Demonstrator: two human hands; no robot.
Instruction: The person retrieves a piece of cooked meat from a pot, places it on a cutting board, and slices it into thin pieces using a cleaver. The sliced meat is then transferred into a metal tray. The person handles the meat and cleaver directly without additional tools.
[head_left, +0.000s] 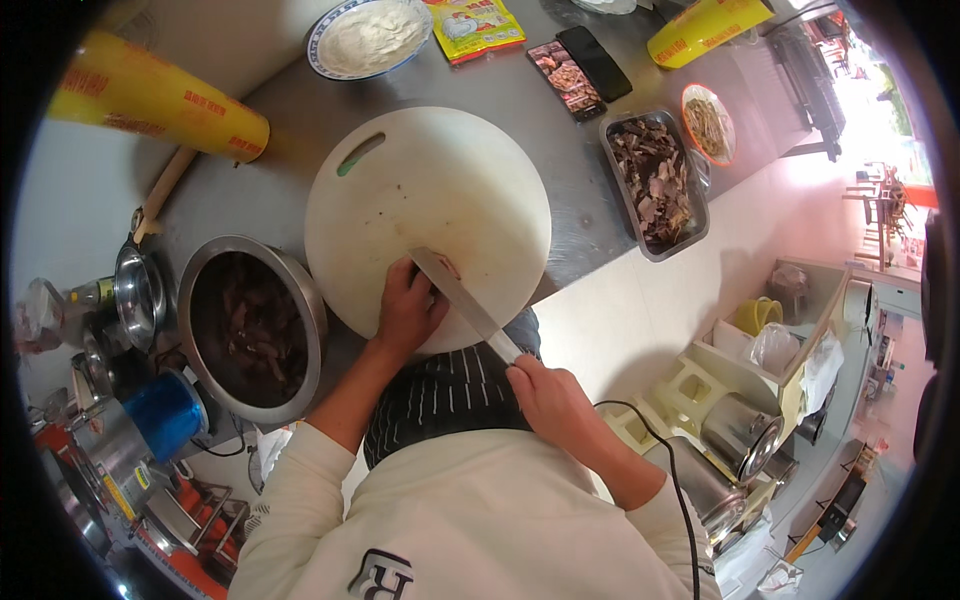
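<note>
My right hand (546, 394) grips the handle of a kitchen knife (457, 295). Its broad blade lies across the near part of a round white cutting board (427, 180). My left hand (409, 304) rests on the board with bent fingers against the blade; whether it holds a piece beneath is hidden. A small slice of meat (448, 264) shows just beyond the blade. Left of the board stands a deep metal pot (315, 360) with dark meat pieces (259, 330) inside. To the right, a rectangular tray (703, 217) holds sliced dark meat (656, 184).
On the metal table (577, 180) are a bowl of white powder (371, 37), a yellow packet (476, 26), a phone (566, 79), a small dish of shreds (707, 124) and yellow film rolls (157, 97). Metal bowls (140, 296) stand at the left. A black cable (679, 465) hangs at lower right.
</note>
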